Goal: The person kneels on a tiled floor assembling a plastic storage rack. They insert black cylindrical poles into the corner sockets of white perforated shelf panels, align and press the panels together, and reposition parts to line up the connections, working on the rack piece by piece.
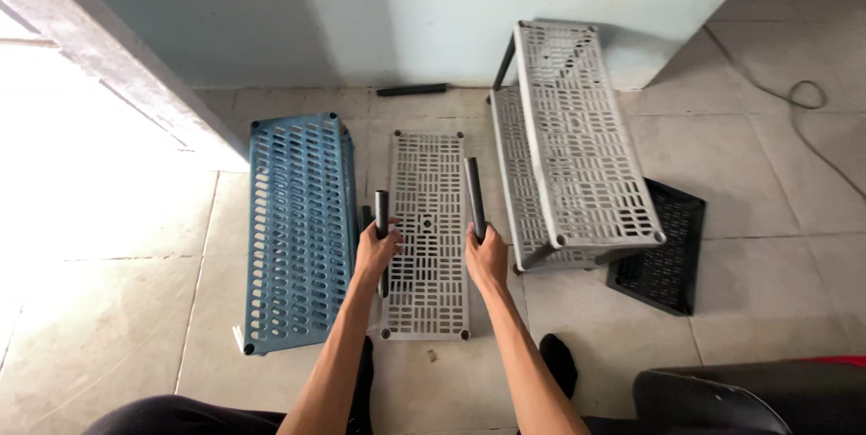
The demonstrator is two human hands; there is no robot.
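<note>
Head camera view, looking down at a tiled floor where a person's two bare arms reach forward. Left hand [374, 250] is closed around a short dark plastic tube [382, 238], held upright near the left edge of a flat grey perforated plastic shelf panel [426, 236]. Right hand [487, 259] is clamped on a second dark plastic tube [474, 198], tilted slightly, over the panel's right edge. This grey panel lies flat on the pale floor tiles [117, 327] directly ahead of the person, with small round sockets at its corners and a hole in its centre.

Just to the left lies a blue slotted plastic shelf panel [298, 232], longer and thicker. To the right stands a part-built grey plastic rack [577, 146] of two tiers, leaning at an angle, with a black perforated plastic panel [663, 254] on the floor beneath its near end. Another loose dark tube [412, 89] lies against the pale blue wall [406, 11]. A thin cable [807, 97] curls at far right.
</note>
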